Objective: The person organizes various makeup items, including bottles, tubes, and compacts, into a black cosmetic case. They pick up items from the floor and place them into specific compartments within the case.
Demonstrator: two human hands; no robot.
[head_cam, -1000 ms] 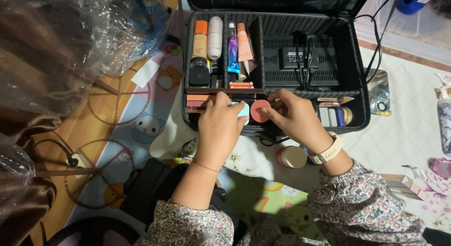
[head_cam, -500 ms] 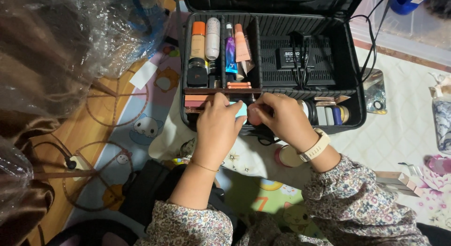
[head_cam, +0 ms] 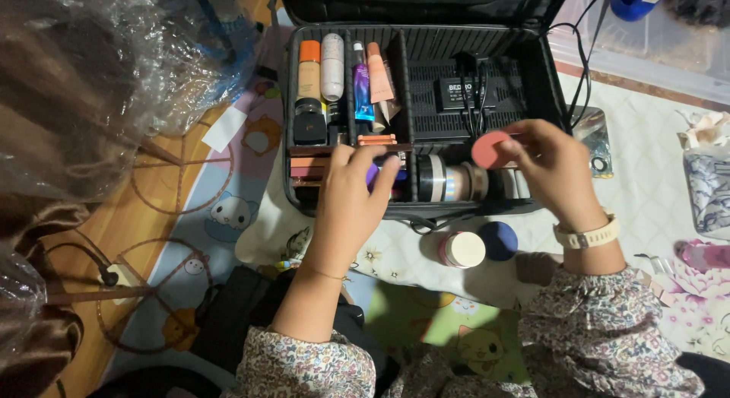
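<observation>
While the left hand grips a purple item at the case front edge, the right hand pinches a pink round compact; neither is stowed, and two jars lie outside.

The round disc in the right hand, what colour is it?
The round disc is coral red, in the head view.

The left hand covers most of a purple thing in the black case, so its kind cannot be told, the case lid is cut off by the top edge, and the right hand's fingers hide part of the round red piece.
</observation>
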